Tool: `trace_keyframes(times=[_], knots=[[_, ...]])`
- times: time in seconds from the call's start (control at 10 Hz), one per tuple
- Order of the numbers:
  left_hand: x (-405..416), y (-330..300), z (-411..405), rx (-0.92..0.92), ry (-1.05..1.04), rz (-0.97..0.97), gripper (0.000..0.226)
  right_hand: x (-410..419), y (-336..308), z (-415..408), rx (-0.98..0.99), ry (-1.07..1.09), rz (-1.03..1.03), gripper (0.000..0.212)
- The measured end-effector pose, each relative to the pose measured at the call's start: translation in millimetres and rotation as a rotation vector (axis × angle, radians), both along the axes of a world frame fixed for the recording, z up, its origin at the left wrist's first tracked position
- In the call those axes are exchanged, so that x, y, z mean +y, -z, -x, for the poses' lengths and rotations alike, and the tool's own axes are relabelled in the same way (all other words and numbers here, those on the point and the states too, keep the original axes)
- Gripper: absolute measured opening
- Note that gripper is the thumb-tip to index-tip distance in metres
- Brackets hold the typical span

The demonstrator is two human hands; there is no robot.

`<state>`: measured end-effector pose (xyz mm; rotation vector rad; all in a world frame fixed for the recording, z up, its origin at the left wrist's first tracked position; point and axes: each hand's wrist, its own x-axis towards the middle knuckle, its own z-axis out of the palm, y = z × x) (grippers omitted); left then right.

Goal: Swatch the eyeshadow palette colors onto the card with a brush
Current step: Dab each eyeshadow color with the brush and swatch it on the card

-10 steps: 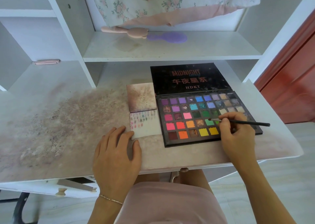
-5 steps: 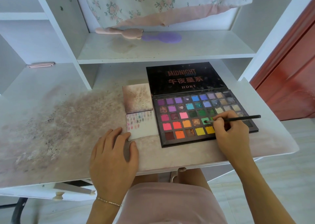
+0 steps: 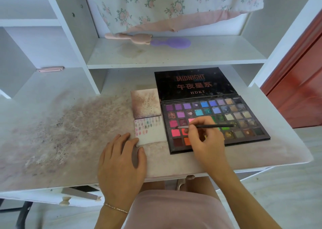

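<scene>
An open black eyeshadow palette (image 3: pixel 244 117) with many coloured pans lies on the desk, its lid flat behind it. My right hand (image 3: pixel 204 138) hovers over the palette's left half and pinches a thin black brush (image 3: pixel 210 126), whose tip points left above the pink pans. To the left of the palette lies a white card (image 3: pixel 153 133) carrying rows of small colour swatches on its upper left. My left hand (image 3: pixel 122 160) rests flat on the desk, its fingertips touching the card's lower left corner.
A stained pinkish square card (image 3: pixel 145 102) lies just behind the white card. The desk top (image 3: pixel 61 133) is smeared with powder. A pink brush (image 3: pixel 129 37) and a purple brush (image 3: pixel 170 43) lie on the shelf above. A floral cloth (image 3: pixel 174 5) hangs at the back.
My right hand has carried the brush leftward across the palette, from the green pans toward the pink pans near the card. My left hand has stayed on the card's corner.
</scene>
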<state>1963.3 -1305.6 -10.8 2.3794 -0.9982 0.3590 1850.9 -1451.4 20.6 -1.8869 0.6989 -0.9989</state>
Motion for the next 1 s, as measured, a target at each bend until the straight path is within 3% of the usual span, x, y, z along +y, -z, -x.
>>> trace_keyframes(times=[0.2, 0.4, 1.0], knots=[[-0.2, 1.0, -0.8, -0.015, -0.002, 0.009, 0.039, 12.7, -3.1, -30.5, 0.085, -0.202, 0.013, 0.035], [-0.2, 2.5, -1.5, -0.021, 0.002, 0.015, 0.037, 8.0, 0.9, -42.0, 0.137, -0.23, -0.063, 0.026], [-0.3, 2.6, -1.3, -0.006, 0.001, 0.011, 0.038, 5.7, 2.3, -46.0, 0.194, -0.246, -0.089, 0.026]])
